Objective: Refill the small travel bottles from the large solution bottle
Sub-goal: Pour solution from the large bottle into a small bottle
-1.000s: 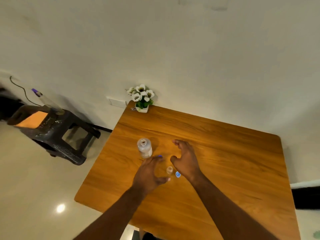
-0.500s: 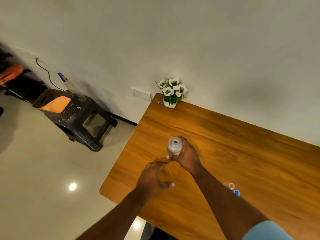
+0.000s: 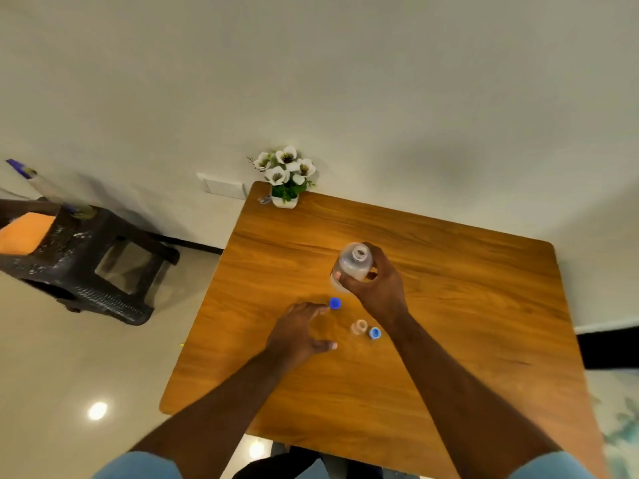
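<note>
Blue cap (image 3: 334,303) now off beside the loose left hand (image 3: 300,335); right hand (image 3: 375,286) has wrapped the large bottle (image 3: 353,265), ready to pour into the small bottle (image 3: 359,327).

A flower pot (image 3: 284,200) sits at the table's (image 3: 484,305) corner; a dark stool (image 3: 86,267) holds perhaps an orange cloth (image 3: 26,231).

Large bottle (image 3: 352,266): lower body hidden by right hand (image 3: 378,288). Stool (image 3: 83,257), far left: cut by edge. Small bottle (image 3: 359,327): blurred.
</note>
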A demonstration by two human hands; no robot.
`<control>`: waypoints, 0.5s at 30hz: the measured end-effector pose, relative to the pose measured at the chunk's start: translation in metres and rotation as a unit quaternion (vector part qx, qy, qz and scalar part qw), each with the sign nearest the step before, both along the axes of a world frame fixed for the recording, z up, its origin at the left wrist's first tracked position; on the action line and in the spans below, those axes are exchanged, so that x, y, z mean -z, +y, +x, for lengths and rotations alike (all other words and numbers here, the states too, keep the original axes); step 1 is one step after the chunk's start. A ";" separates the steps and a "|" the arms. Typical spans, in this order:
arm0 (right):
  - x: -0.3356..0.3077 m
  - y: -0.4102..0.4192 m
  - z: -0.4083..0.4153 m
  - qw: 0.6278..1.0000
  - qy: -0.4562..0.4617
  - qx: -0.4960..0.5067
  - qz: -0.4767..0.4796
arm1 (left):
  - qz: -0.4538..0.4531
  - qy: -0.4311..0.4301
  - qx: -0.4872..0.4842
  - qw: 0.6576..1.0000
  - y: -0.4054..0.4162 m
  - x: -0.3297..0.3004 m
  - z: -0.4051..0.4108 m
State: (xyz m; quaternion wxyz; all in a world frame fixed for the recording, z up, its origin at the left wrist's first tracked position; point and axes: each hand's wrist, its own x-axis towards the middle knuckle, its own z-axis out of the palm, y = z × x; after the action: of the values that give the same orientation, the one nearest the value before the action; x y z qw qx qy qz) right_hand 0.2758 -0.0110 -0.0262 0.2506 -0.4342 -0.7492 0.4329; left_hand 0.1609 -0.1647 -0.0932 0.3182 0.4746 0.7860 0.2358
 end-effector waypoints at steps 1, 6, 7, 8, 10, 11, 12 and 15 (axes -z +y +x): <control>-0.006 0.004 0.011 1.000 0.003 0.017 0.006 | -0.004 0.000 0.012 1.000 0.008 0.001 0.005; -0.025 0.015 0.069 0.996 -0.003 0.084 0.025 | -0.017 0.022 0.060 0.998 0.038 0.014 0.028; -0.028 0.015 0.080 0.995 -0.002 0.097 0.027 | -0.011 0.025 0.064 0.998 0.042 0.017 0.032; -0.031 0.014 0.089 0.994 0.000 0.107 0.029 | -0.002 0.028 0.063 0.998 0.044 0.020 0.034; -0.036 0.012 0.106 0.992 0.002 0.124 0.039 | 0.015 0.034 0.063 0.997 0.048 0.025 0.039; -0.037 0.010 0.113 0.990 0.001 0.131 0.044 | 0.019 0.036 0.061 0.997 0.050 0.028 0.040; -0.038 0.009 0.120 0.989 0.001 0.138 0.046 | 0.021 0.034 0.058 0.997 0.051 0.029 0.041; -0.040 0.005 0.131 0.986 0.012 0.159 0.039 | 0.022 0.033 0.048 0.998 0.051 0.028 0.042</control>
State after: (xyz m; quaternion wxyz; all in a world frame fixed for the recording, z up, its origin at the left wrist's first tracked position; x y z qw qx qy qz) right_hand 0.4065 -0.0063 0.0141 0.3424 -0.5325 -0.6835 0.3633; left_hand 0.2030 -0.1137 -0.1215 0.2927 0.5264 0.7670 0.2213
